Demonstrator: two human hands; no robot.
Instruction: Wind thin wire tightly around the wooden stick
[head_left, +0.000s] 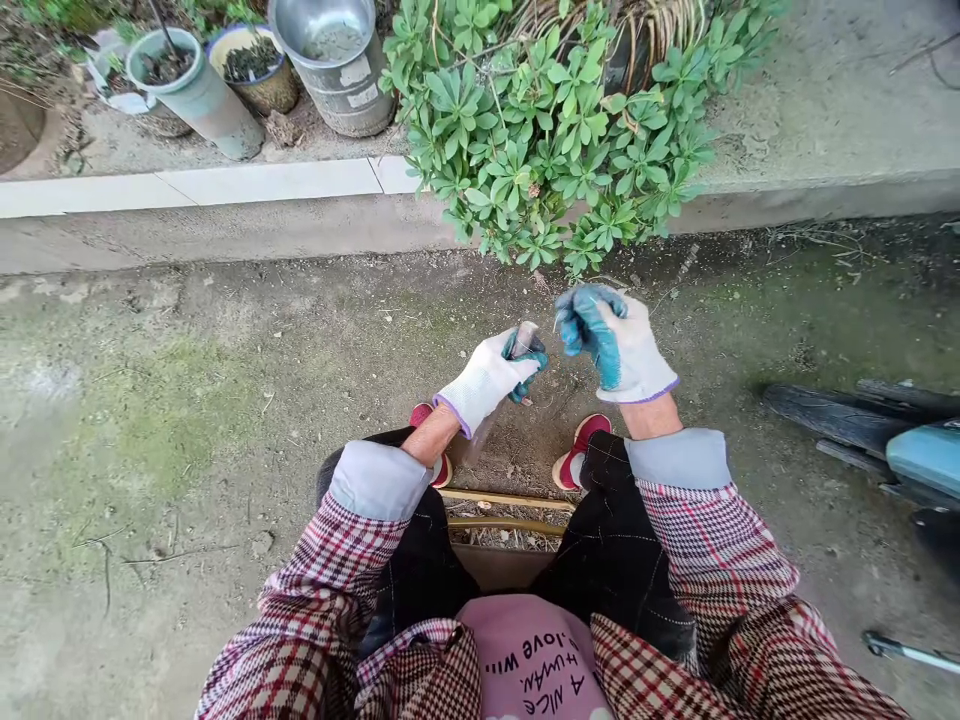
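Both my hands wear white gloves with teal palms, held out over the dirt ground in front of my knees. My left hand [496, 376] is closed around a small grey object [523, 339] that I cannot name. My right hand [613, 342] has its fingers curled together just below the hanging leaves of a green bushy plant [551, 130]; what it pinches, if anything, is too small to see. The hands are a short gap apart. I sit on a low wooden stool [506, 500], with my red shoes on the ground below.
A concrete kerb [225, 185] runs across the back. Behind it stand a metal bucket [337, 65] and several pots with soil [187, 85]. A parked vehicle's wheel and teal body [885, 435] sit at the right. Mossy ground lies to the left.
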